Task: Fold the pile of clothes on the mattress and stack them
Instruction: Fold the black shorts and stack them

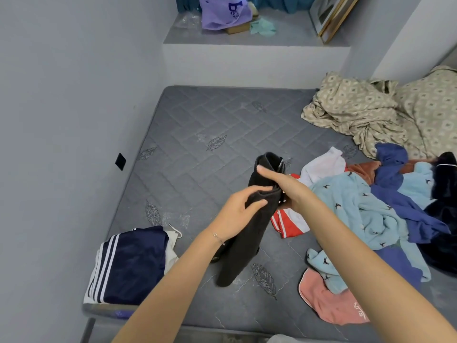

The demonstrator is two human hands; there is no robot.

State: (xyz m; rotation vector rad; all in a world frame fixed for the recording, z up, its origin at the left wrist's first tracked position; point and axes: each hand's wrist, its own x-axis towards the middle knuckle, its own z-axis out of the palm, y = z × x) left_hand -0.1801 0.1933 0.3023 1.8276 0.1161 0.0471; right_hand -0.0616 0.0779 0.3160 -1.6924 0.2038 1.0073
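Both hands, the left hand and the right hand, grip a long dark grey folded cloth above the grey quilted mattress.

Pale grey walls are seen around a raised ledge backed by teal curtains, with framed pictures leaned at its right end and a black plate set on the left wall.

- Left hand: fine silver-coloured chain bracelet round the wrist.
- Right hand: wrist bare.
- Left forearm and right forearm: bare along visible length.
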